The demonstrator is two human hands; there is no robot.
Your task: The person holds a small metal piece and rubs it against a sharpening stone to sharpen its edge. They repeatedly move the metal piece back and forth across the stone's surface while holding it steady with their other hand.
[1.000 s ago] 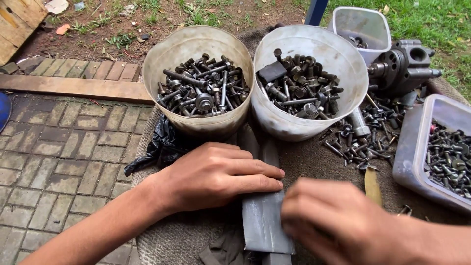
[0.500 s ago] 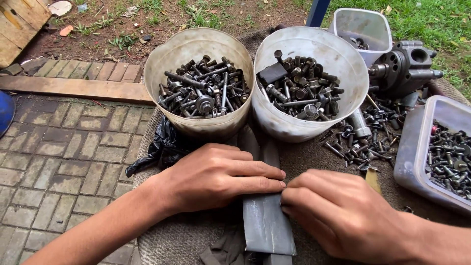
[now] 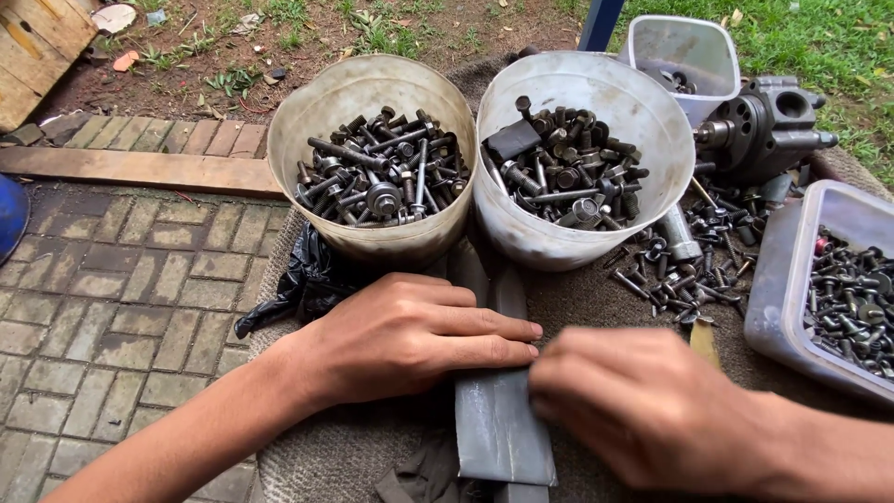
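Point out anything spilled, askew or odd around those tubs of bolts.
Loose bolts lie scattered on the cloth right of the white tub, outside any container. A crumpled black bag is wedged under the left tub. Both hands rest on a grey strip.

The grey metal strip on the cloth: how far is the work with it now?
Done: two buckets already hold bolts. In hand: the left hand lies flat on the grey metal strip, and the right hand touches its edge. Left: loose bolts lie scattered on the cloth.
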